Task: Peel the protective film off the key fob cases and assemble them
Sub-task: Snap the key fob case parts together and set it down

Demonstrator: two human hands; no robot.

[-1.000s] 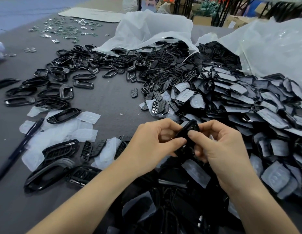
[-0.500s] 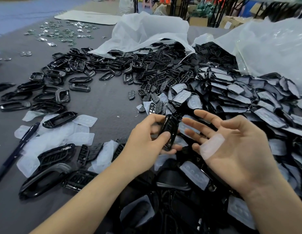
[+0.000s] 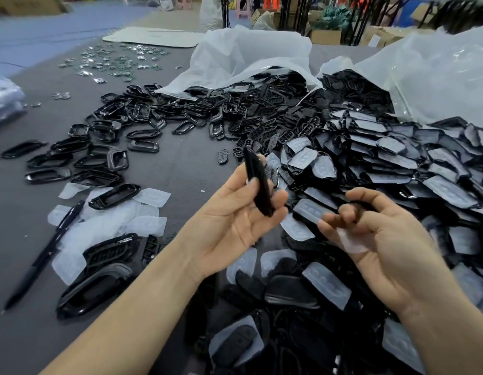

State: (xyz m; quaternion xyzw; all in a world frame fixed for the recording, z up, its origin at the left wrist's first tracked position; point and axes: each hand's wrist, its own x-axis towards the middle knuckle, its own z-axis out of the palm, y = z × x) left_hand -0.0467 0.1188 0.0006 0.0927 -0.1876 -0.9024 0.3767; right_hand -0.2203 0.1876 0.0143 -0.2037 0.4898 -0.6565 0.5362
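- The left hand (image 3: 232, 215), palm up, has its grip clenched on a black key fob case (image 3: 258, 182), held tilted above the worktop (image 3: 181, 169).
- The right hand (image 3: 389, 247), blurred, seems to pinch a peeled film (image 3: 352, 243) in curled fingers, near the heap of film-covered cases (image 3: 397, 163).
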